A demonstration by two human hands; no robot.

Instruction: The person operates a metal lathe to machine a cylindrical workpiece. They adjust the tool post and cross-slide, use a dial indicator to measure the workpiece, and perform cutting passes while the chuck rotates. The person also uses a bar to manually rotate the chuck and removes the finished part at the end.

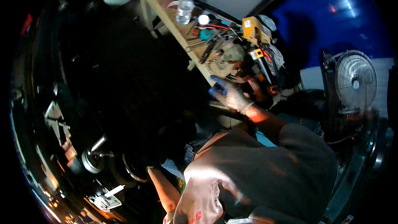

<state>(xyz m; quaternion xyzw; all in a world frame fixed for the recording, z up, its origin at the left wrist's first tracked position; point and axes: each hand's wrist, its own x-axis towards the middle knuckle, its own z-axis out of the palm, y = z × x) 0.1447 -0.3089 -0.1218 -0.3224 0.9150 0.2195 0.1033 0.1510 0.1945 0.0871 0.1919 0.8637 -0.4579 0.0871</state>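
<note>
My right hand (229,94), in a pale glove with blue fingertips, reaches over the front edge of a wooden workbench (174,33). Its fingers look spread apart, somewhat blurred, with nothing visible in them. Loose tools and parts crowd the bench beyond it, among them a long dark tool (208,50). From the lower edge my left forearm (163,188) comes in bare. The hand at its end is lost in deep shadow, so neither its fingers nor anything in them can be made out.
A clear plastic bottle (185,10) stands at the bench's far end, near a white cap-like object (203,19). Farther right is a yellow box (251,29). A round caged fan (355,81) stands at the right. Metal machine parts (92,160) lie at the left in shadow.
</note>
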